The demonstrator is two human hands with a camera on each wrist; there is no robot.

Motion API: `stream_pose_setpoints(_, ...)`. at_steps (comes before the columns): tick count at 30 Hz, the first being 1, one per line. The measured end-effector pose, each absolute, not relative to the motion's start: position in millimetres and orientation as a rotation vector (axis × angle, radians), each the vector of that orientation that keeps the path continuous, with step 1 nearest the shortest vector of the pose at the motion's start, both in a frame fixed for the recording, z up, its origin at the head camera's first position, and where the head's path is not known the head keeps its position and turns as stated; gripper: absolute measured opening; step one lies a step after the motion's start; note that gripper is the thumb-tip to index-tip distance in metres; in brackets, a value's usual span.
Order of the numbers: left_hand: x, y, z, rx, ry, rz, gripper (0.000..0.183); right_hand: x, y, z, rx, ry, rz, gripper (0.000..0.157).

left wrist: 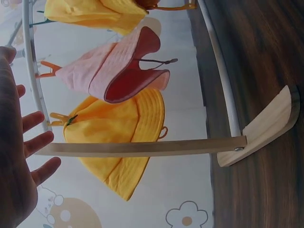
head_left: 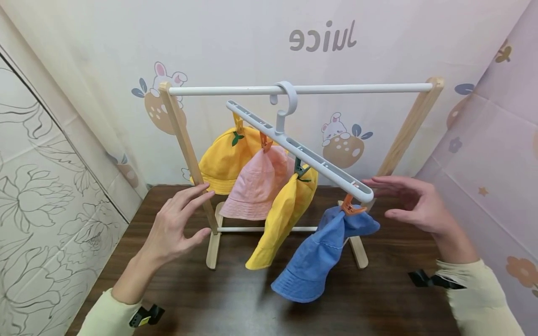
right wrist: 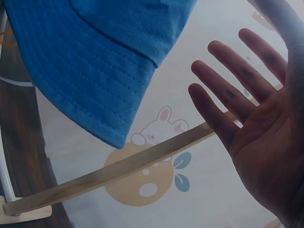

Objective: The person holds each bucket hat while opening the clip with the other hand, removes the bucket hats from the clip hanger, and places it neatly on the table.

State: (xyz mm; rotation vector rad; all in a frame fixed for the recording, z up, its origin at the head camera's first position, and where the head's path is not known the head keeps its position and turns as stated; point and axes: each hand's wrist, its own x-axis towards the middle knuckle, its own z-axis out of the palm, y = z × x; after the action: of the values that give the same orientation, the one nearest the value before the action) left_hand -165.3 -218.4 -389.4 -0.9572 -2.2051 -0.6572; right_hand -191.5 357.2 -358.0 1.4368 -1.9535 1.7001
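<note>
A grey-white clip hanger (head_left: 300,149) hangs by its hook from the rack's white top rail (head_left: 357,88), turned aslant with its right end toward me. Clips hold a yellow hat with a green leaf (head_left: 222,158), a pink hat (head_left: 258,186), a second yellow hat (head_left: 281,219) and a blue hat (head_left: 315,256). My left hand (head_left: 174,224) is held beside the left wooden post, fingers loosely spread and gripping nothing. At the right post my right hand (head_left: 420,200) is near the hanger's front end and the blue hat, its fingers extended and the palm bare in the right wrist view.
The wooden rack (head_left: 182,135) stands on a dark brown table (head_left: 201,298), its feet (head_left: 213,252) reaching forward. Behind it hangs a patterned curtain (head_left: 235,42) with rabbits and fruit. A panel with flower outlines (head_left: 38,196) borders the left side.
</note>
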Motion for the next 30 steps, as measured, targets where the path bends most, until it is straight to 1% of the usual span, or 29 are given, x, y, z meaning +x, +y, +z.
stream_pose_setpoints(10, -166.9, -206.8, -391.3, -0.974, -2.151, -0.688, 0.077, -189.7, 352.0, -357.3, 1.371, -2.008, 1.695, 0.076)
stream_pose_setpoints(20, -166.4, -197.9, -390.1, -0.989, -2.150, -0.707, 0.078, -187.3, 345.9, -358.5, 1.307, -2.058, 1.672, 0.076)
stream_pose_setpoints(30, -169.1, -189.3, -390.3, -1.011, -2.138, -0.730, 0.076, -189.9, 339.1, -359.1, 1.358, -2.062, 1.636, 0.077)
